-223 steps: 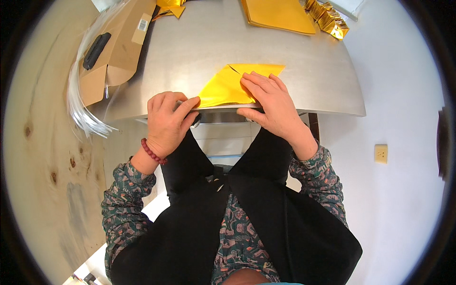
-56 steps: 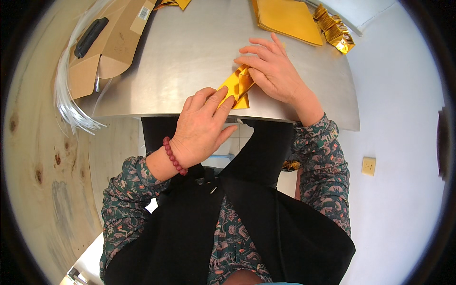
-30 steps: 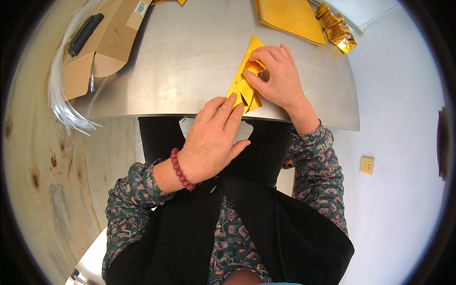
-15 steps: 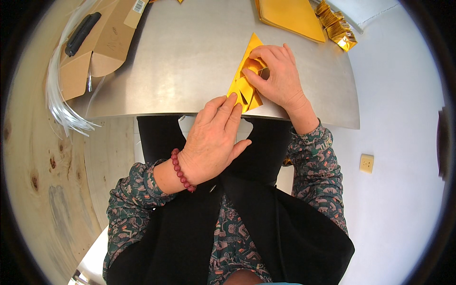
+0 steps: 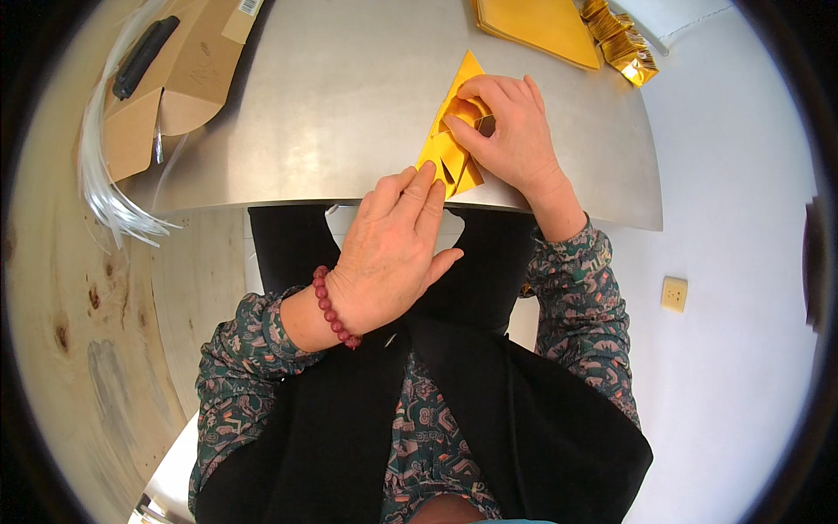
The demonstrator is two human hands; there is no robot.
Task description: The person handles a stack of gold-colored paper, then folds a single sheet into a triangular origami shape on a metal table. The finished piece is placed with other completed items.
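Observation:
A shiny gold paper (image 5: 456,161), folded into a long pointed shape with loose flaps, lies at the table's near edge. My left hand (image 5: 382,249) lies flat with its fingers stretched out, their tips pressing on the paper's near left end. My right hand (image 5: 515,131) is curled over the upper right side of the paper, with thumb and forefinger bent round a raised flap. The undersides of the right fingers are partly hidden. A red bead bracelet (image 5: 327,306) circles my left wrist.
On the metal table (image 5: 340,96), a stack of gold sheets (image 5: 541,31) lies at the far right beside a row of folded gold pieces (image 5: 627,51). At the left stands a cardboard box (image 5: 188,79) with a black handle-like object (image 5: 147,57) and clear plastic strands (image 5: 96,188).
The table and everything on it sit slightly higher in the picture. Both hands keep almost the same hold on the gold paper, the right thumb and forefinger still round the flap.

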